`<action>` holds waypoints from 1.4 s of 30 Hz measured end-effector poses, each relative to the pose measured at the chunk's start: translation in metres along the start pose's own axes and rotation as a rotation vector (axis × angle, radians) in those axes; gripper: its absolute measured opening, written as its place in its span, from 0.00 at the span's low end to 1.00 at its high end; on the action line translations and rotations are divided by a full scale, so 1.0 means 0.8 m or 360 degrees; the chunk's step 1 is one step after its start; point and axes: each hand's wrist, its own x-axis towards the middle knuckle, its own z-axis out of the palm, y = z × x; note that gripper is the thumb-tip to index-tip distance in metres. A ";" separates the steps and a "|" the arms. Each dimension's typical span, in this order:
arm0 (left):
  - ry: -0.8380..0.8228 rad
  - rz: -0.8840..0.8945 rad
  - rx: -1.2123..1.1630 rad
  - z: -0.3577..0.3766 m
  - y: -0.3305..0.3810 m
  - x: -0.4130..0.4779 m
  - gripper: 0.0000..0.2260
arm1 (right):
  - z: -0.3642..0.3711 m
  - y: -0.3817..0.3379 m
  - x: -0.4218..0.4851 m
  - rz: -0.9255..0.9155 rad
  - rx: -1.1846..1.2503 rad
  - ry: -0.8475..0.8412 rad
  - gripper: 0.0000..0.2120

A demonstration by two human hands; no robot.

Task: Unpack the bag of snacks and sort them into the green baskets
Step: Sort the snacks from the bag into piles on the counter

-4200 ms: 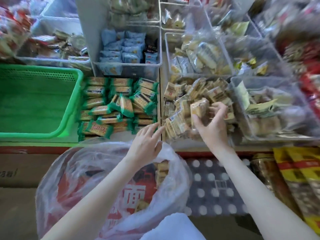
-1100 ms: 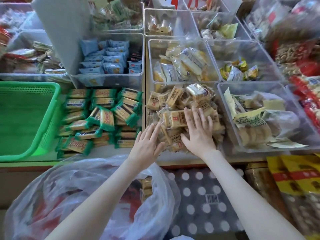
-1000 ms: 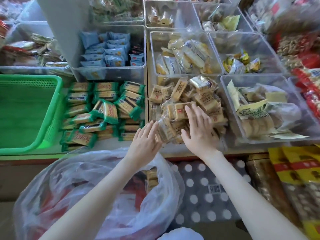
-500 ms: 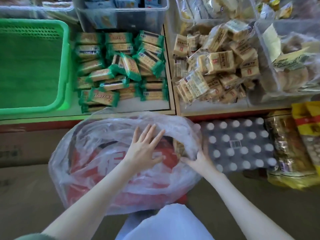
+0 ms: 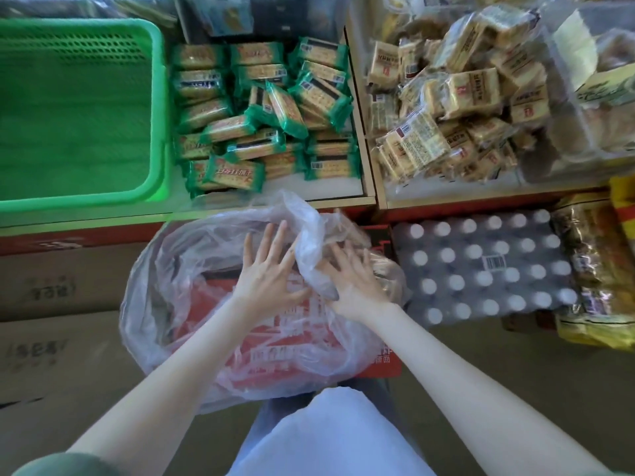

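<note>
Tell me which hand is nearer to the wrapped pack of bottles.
Right. The right hand is at the opening of the plastic bag, just left of the bottle pack; the left hand rests on the bag farther left, beyond the right hand.

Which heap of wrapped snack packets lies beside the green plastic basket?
The green-wrapped biscuit packets; the beige clear-wrapped packets sit farther right, beyond a wooden divider.

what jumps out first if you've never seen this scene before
The left hand and right hand lie spread on the clear plastic bag at the centre. Upper left sits the bright green basket, beside a heap of green-wrapped biscuit packs; a pile of tan snack packs fills the upper right.
</note>
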 end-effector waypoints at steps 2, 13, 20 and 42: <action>0.0036 -0.0031 0.0016 0.002 -0.013 -0.002 0.41 | -0.003 -0.011 0.009 -0.0032 0.0017 -0.0010 0.36; 0.0437 0.0546 -0.0088 -0.006 0.040 0.035 0.25 | -0.040 0.129 -0.065 0.0673 0.0427 0.0492 0.43; 0.0119 0.0443 0.0082 0.002 0.046 0.060 0.32 | -0.010 0.054 -0.060 -0.0489 -0.0619 0.0916 0.28; 0.0992 0.0076 -0.0178 -0.140 0.158 0.160 0.14 | -0.211 0.219 -0.052 0.0334 0.1110 0.1532 0.29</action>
